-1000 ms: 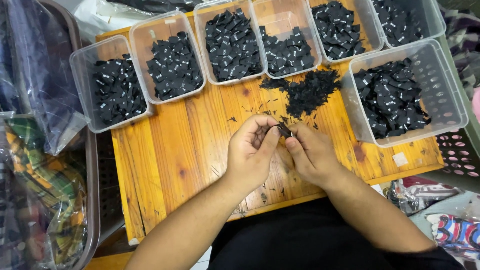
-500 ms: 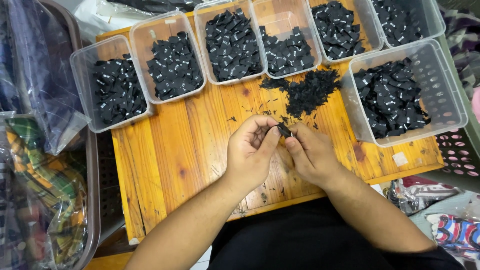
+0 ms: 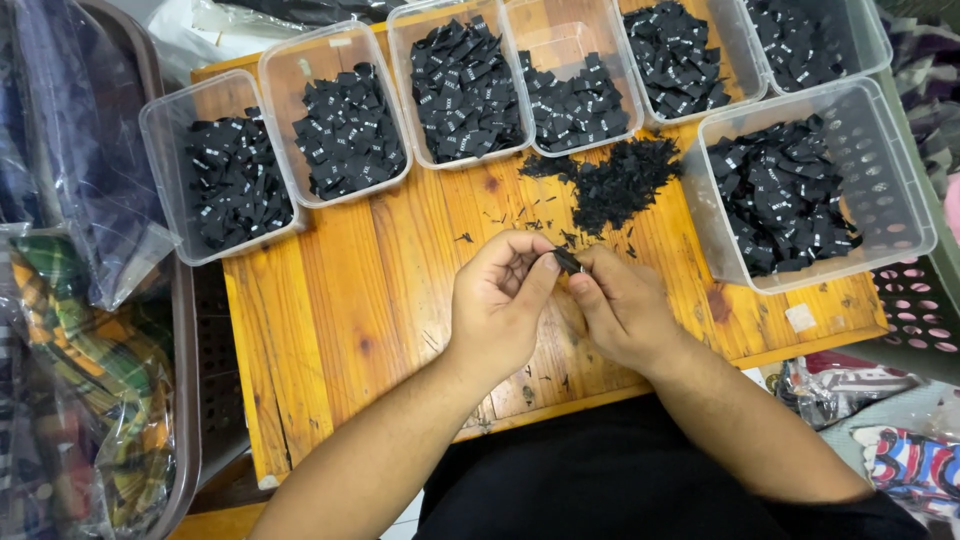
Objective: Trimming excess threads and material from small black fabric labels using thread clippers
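My left hand (image 3: 498,300) and my right hand (image 3: 622,305) meet over the middle of a small wooden table (image 3: 340,300). Together their fingertips pinch one small black fabric label (image 3: 566,260). Just beyond the hands lies a loose heap of black labels (image 3: 620,180) on the wood. Several clear plastic tubs of black labels line the far edge, among them one at the far left (image 3: 222,180) and a larger one at the right (image 3: 810,190).
A brown crate (image 3: 185,400) with bagged colourful cloth (image 3: 90,380) stands at the left. Bagged items (image 3: 900,460) lie on the floor at the lower right, beside a pink perforated basket (image 3: 925,310). Black thread scraps dot the wood.
Both hands stay in place over the table; only the fingers shift slightly on the small black label.
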